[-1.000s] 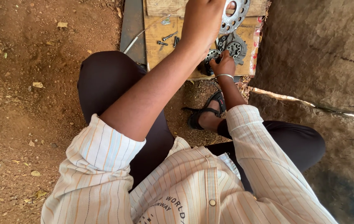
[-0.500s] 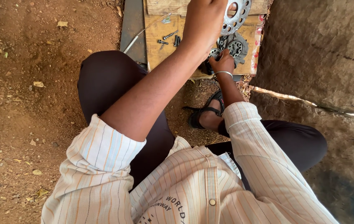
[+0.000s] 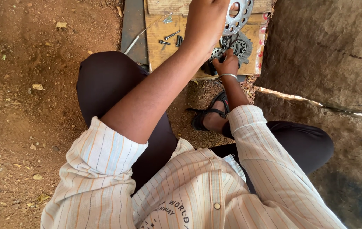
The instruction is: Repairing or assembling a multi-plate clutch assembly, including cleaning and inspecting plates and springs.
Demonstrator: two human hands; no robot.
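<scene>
My left hand is raised at the top of the view and grips a round silver metal plate with holes, held up over a wooden board. My right hand, with a metal bangle on the wrist, rests lower on a dark round metal part lying on the board; its fingers are curled on that part's near edge. Loose bolts lie on the board to the left of both hands.
A flat grey metal bar lies beside the board's left edge. Red-brown dirt with dry leaves spreads to the left. A large grey stone slab rises on the right. My sandalled foot sits below the board.
My left hand has held the silver plate in nearly the same raised spot. My right hand has stayed on the dark part, shifting only slightly.
</scene>
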